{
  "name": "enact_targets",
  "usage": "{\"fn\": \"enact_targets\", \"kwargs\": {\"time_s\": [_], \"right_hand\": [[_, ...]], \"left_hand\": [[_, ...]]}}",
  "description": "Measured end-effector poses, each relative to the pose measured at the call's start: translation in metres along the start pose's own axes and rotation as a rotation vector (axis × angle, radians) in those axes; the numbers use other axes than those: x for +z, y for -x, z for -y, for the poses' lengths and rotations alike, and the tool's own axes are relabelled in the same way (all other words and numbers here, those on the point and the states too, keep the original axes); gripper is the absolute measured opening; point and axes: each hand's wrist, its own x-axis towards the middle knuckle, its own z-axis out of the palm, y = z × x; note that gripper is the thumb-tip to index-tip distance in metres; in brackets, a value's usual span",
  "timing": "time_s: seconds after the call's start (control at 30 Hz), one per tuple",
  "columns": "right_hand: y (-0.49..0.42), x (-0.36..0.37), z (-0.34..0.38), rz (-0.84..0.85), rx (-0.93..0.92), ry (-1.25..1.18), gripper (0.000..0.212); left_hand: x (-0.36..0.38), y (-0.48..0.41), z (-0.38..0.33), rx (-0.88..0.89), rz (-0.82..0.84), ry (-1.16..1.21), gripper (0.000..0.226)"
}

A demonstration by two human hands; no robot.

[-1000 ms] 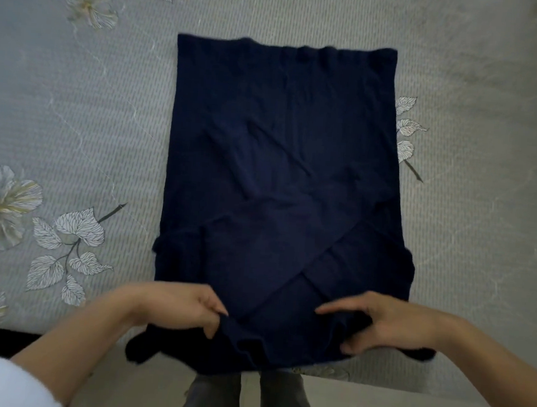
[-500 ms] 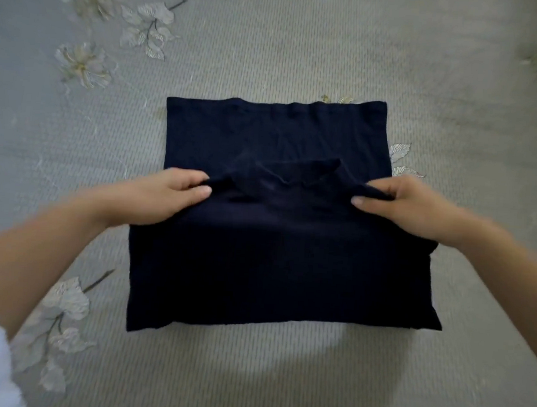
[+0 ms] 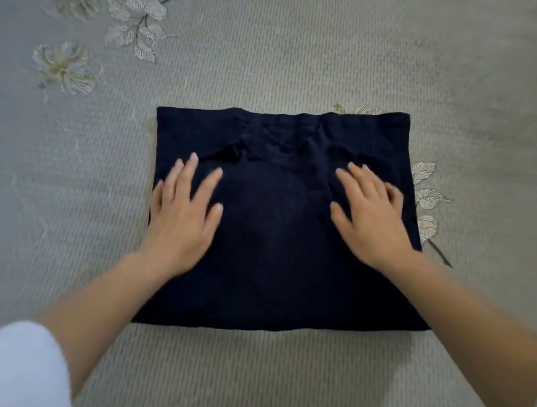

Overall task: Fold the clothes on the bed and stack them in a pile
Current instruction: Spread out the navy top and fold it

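Navy garment (image 3: 276, 261) lay folded into a near-square on the bedspread (image 3: 303, 53), straight ahead of the person and directly under both palms. On its left half the left hand (image 3: 180, 222) rested flat, and on its right half the right hand (image 3: 371, 220), fingers straight and spread, pointing away, gripping nothing (blur softened the fingertips). Neither hand sat clearly nearer. The cloth ran slightly wider side to side than front to back. A rumpled neckline (image 3: 277, 146) showed just beyond the fingertips. No basket, box or pile was in view.
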Motion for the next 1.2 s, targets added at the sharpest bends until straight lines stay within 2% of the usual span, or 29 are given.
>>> {"fn": "enact_targets", "kwargs": {"time_s": [0.07, 0.13, 0.27, 0.37, 0.5, 0.57, 0.67, 0.73, 0.8, 0.87, 1.0, 1.07, 1.13, 1.2], "right_hand": [[0.018, 0.018, -0.011, 0.154, -0.026, 0.066, 0.056], [0.027, 0.027, -0.021, 0.227, -0.011, 0.08, 0.057], [0.047, 0.024, -0.027, 0.133, 0.064, 0.008, 0.059], [0.075, 0.019, -0.034, 0.009, 0.267, -0.099, 0.06], [0.113, 0.011, -0.051, -0.106, 0.65, -0.336, 0.074], [0.121, 0.008, -0.054, -0.099, 0.774, -0.481, 0.08], [0.111, 0.002, -0.056, -0.076, 0.859, -0.739, 0.066], [0.104, -0.005, -0.059, -0.004, 0.903, -0.855, 0.052], [0.104, -0.012, -0.064, 0.098, 0.91, -0.882, 0.03], [0.116, -0.021, -0.067, 0.244, 0.898, -0.919, 0.02], [0.168, -0.022, -0.061, 0.773, 0.729, -0.958, 0.035], [0.196, -0.014, -0.053, 0.938, 0.664, -0.933, 0.037], [0.214, -0.009, -0.05, 0.924, 0.662, -0.958, 0.033], [0.218, -0.01, -0.053, 0.818, 0.7, -1.056, 0.041]], "left_hand": [[0.021, 0.025, 0.005, 0.001, 0.14, -0.069, 0.057], [0.032, 0.037, 0.011, -0.06, 0.187, -0.072, 0.06], [0.029, 0.049, 0.002, -0.069, 0.112, -0.074, 0.06], [0.023, 0.066, -0.014, 0.128, 0.105, 0.003, 0.067], [0.031, 0.104, -0.033, 0.48, 0.293, -0.019, 0.083], [0.035, 0.116, -0.045, 0.485, 0.368, -0.09, 0.09], [0.036, 0.112, -0.056, 0.393, 0.373, -0.152, 0.105], [0.039, 0.109, -0.052, 0.4, 0.318, -0.178, 0.112], [0.037, 0.107, -0.046, 0.399, 0.352, -0.221, 0.104], [0.029, 0.109, -0.04, 0.38, 0.373, -0.23, 0.092], [0.016, 0.135, -0.015, 0.318, 0.34, -0.191, 0.085], [0.014, 0.158, -0.01, 0.241, 0.334, -0.154, 0.089], [0.015, 0.179, -0.017, 0.164, 0.342, -0.145, 0.096], [0.022, 0.196, -0.036, 0.173, 0.337, -0.09, 0.099]]}}
